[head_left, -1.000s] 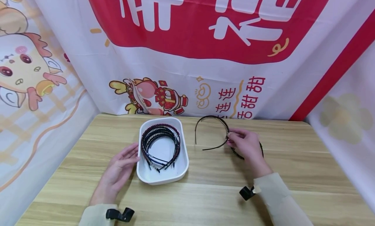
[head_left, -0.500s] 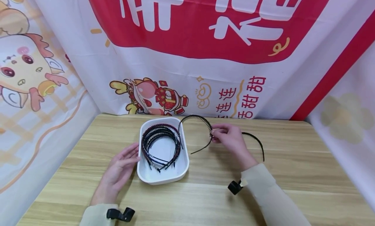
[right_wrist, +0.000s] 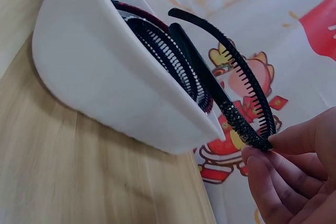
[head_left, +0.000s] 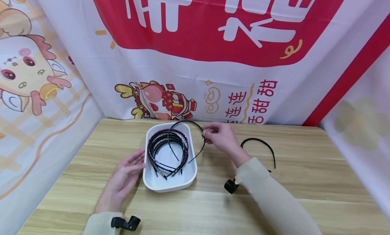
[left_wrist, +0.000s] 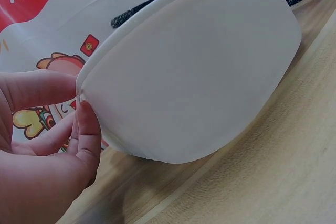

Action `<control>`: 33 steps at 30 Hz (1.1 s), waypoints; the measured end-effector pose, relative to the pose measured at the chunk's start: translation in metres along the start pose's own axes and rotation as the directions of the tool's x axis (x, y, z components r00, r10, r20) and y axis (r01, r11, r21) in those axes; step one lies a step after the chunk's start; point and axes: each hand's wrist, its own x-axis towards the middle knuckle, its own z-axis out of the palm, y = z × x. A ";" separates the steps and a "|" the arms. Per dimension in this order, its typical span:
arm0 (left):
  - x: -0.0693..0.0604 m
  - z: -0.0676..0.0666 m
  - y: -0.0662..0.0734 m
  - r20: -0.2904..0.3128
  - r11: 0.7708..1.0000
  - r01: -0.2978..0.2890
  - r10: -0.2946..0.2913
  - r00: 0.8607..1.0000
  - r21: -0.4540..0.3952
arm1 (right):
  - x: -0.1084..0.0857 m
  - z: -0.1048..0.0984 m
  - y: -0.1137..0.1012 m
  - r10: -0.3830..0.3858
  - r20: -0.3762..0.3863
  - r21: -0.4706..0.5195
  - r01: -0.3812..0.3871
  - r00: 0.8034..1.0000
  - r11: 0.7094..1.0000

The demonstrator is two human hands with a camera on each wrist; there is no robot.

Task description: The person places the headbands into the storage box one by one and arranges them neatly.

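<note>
A white plastic tub [head_left: 169,187] stands on the table with several dark headbands [head_left: 166,135] nested in it. My left hand [head_left: 123,177] rests its fingertips against the tub's left side, its fingers loosely extended; the left wrist view has fingertips [left_wrist: 86,111] touching the wall by the rim. Between thumb and fingers my right hand [head_left: 220,137] pinches a black toothed headband [right_wrist: 244,121] with a glittery side section. This headband hangs over the tub's right rim, its ends pointing down toward the nested ones. The tub's inside is hidden in the left wrist view.
Another black headband [head_left: 259,139] lies on the wooden table [head_left: 195,214] to the right, partly hidden behind my right forearm. A printed cloth [head_left: 198,72] hangs along the table's back edge and both sides.
My right hand has carried the pinched headband leftward, from beside the tub to over its right part. More of the headband on the table now shows. My left hand and the tub stay put.
</note>
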 end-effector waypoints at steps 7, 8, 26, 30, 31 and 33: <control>0.000 -0.001 -0.001 -0.002 1.000 -0.001 0.001 1.000 0.004 | 0.010 0.023 -0.012 -0.004 0.081 -0.050 0.009 0.997 0.999; 0.000 -0.001 -0.001 -0.001 1.000 -0.001 0.001 1.000 0.004 | 0.011 0.026 -0.013 -0.010 0.087 -0.063 0.015 0.996 0.998; -0.001 0.002 0.002 0.006 1.000 -0.017 0.017 1.000 -0.006 | 0.020 0.049 -0.020 -0.096 0.103 -0.248 0.119 0.990 0.961; 0.000 0.002 0.001 0.006 1.000 -0.018 0.018 1.000 -0.007 | 0.022 0.053 -0.021 -0.086 0.115 -0.251 0.112 0.990 0.961; 0.000 0.002 0.001 0.006 1.000 -0.018 0.018 1.000 -0.006 | 0.022 0.053 -0.021 -0.082 0.115 -0.251 0.109 0.990 0.962; 0.000 0.003 0.001 0.002 1.000 -0.017 0.017 1.000 -0.004 | 0.024 0.055 -0.021 -0.078 0.111 -0.253 0.104 0.991 0.962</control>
